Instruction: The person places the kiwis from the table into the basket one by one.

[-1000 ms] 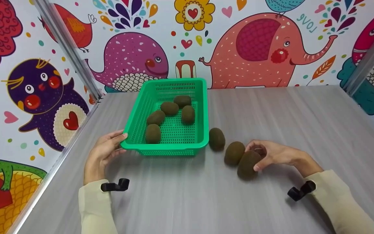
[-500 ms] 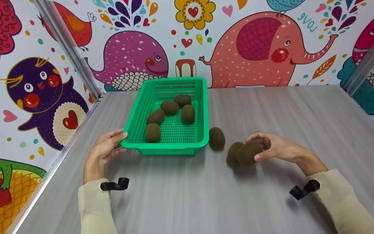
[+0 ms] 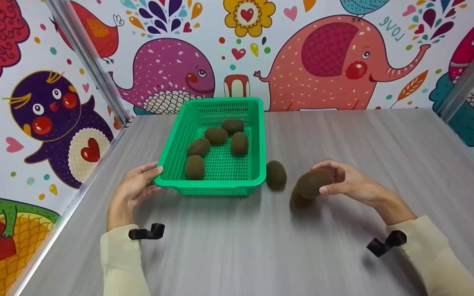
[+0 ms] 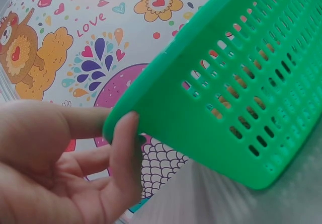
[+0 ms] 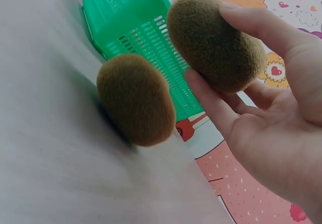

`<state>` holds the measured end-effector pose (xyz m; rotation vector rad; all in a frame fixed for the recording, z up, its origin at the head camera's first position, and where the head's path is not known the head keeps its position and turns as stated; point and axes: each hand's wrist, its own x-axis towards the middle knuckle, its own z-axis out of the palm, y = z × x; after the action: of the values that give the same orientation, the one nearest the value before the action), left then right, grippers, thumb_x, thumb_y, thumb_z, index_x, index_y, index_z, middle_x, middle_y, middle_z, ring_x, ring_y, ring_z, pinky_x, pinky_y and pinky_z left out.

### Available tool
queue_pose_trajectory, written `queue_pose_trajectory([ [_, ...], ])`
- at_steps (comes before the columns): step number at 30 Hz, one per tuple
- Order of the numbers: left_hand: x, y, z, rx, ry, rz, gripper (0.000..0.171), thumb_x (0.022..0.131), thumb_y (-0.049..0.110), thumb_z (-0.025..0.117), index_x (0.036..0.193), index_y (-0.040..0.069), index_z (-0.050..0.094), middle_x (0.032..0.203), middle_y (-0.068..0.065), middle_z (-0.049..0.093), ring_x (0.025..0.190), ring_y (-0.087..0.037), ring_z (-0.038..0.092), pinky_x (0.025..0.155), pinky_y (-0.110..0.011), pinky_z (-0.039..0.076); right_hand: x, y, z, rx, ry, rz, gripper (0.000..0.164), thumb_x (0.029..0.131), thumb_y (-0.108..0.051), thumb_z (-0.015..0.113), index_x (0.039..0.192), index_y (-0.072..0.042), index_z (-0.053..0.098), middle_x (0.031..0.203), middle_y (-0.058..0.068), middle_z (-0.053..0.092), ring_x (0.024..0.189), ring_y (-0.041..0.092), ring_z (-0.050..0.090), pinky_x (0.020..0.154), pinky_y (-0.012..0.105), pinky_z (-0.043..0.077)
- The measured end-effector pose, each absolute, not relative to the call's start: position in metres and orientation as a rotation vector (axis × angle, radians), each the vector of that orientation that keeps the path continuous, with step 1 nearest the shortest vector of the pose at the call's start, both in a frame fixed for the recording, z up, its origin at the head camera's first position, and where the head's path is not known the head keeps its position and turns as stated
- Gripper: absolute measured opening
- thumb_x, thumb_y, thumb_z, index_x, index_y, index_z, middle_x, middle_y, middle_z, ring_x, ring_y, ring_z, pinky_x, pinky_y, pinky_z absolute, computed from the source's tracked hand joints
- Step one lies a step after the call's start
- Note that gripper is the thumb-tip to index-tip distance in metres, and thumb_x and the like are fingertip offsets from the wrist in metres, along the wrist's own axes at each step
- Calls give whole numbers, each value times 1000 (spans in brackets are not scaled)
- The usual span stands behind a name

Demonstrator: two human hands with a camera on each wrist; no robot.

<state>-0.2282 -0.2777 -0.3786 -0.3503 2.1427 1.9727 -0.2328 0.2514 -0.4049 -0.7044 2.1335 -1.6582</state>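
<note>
A brown fuzzy kiwi (image 3: pixel 314 182) is pinched between the thumb and fingers of my right hand (image 3: pixel 354 184), lifted off the table. Just below it in the head view, partly covered by it, a second kiwi (image 3: pixel 300 202) lies on the table; the right wrist view shows this lying kiwi (image 5: pixel 136 100) beside the held kiwi (image 5: pixel 216 42). Another kiwi (image 3: pixel 276 175) rests against the right side of the green basket (image 3: pixel 210 184). My left hand (image 3: pixel 135 187) pinches the basket's near left corner; in the left wrist view its fingers (image 4: pixel 126 156) hold the rim.
Inside the basket lie several kiwis (image 3: pixel 216 136). The grey table (image 3: pixel 237 246) runs back to a printed wall (image 3: pixel 323 61) with cartoon animals. A metal strip (image 3: pixel 93 61) marks the left corner. Each sleeve carries a black wrist mount (image 3: pixel 147 232).
My right hand has raised its kiwi from the table and carried it up and away from me, so it now overlaps the kiwi lying behind. The left hand stays at the basket corner.
</note>
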Motion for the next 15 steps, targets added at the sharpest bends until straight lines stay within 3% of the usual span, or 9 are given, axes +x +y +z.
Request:
queue_pose_trajectory([
  [7,-228,-279,-378,-350,2143,1977,66,102,22,59,158,3,28,95,12,65,77,-1,63,70,-18,55,-228,242,-400,-616,2184,-1744,43,90,-5,71,130,-5,54,114,-3,65,104,11,62,85,23,54],
  [15,-228,-278,-378,-355,2145,1974,65,102,21,59,157,3,29,94,13,65,76,0,63,68,-17,55,-229,233,-398,-518,2202,-1837,45,91,-7,71,131,-8,52,119,0,63,110,15,60,90,24,54],
])
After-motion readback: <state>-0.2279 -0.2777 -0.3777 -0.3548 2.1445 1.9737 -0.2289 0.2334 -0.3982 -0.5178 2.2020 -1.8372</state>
